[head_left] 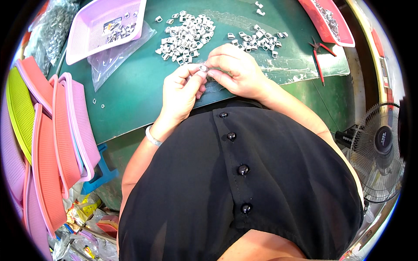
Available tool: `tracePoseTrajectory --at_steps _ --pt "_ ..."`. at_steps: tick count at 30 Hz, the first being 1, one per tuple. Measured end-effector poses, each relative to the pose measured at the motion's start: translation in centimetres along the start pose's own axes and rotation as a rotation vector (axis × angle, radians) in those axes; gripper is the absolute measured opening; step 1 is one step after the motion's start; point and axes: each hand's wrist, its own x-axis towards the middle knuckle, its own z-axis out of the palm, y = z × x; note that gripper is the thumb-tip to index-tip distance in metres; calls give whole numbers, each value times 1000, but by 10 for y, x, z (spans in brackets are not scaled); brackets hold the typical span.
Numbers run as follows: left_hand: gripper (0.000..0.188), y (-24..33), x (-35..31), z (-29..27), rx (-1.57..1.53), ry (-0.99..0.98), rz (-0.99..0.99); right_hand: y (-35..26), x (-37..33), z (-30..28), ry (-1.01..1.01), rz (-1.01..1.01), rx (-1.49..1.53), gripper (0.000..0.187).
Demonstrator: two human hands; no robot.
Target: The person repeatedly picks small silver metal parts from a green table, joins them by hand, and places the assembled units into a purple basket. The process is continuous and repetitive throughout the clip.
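Over the near edge of the green table [130,104], my two hands meet fingertip to fingertip. A small silvery metal piece [203,68] is pinched between the thumb and fingers of my left hand [182,87]. My right hand [233,69] closes its thumb and forefinger at the same piece, and its fingers partly hide it. Just beyond lies a large pile of small metal clasp-like pieces [185,37]. A smaller, looser group of similar pieces [259,40] is to its right.
A lilac basket [80,39] with metal pieces stands far left on a clear plastic bag [106,65]. Red-handled pliers [318,56] and a pink basket [320,24] lie right. Stacked plastic baskets [50,152] fill the left side; a fan [376,148] stands right.
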Motion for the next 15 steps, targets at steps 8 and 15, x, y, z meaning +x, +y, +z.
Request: tracePoseTrajectory --at_steps 8,15 --pt "8 -5 0 2 76 33 74 2 -3 -2 -63 204 284 9" --pt "11 -3 -1 4 59 53 77 4 -6 -1 -131 420 489 7"
